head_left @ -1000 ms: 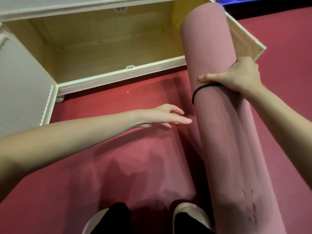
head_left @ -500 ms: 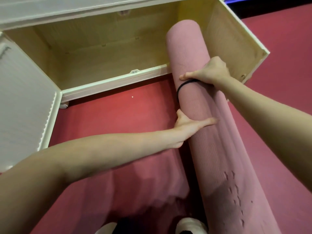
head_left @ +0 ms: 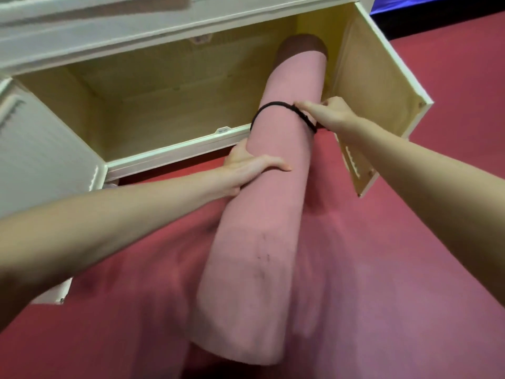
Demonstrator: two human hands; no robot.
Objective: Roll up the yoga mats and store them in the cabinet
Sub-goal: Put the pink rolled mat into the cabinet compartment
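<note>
We are holding the rolled pink yoga mat [head_left: 262,203] at a slant, its far end reaching over the front rail and into the open compartment of the cabinet [head_left: 169,157], close to the right wall, while its near end is hanging above the red floor [head_left: 410,269] near us. A black strap [head_left: 269,106] is circling the roll near its upper part. Our left hand [head_left: 246,168] is gripping the roll from its left side just in front of the cabinet's rail, the thumb lying across the top and the other fingers curling underneath out of sight. Our right hand [head_left: 332,114] is lying against the roll's right side at the strap, its fingers [head_left: 306,106] reaching to the strap's buckle; we cannot tell whether they are pinching the strap or only touching it. The right cabinet door [head_left: 382,110] is standing open just beyond our right wrist, and the left door [head_left: 41,160] is standing open too.
</note>
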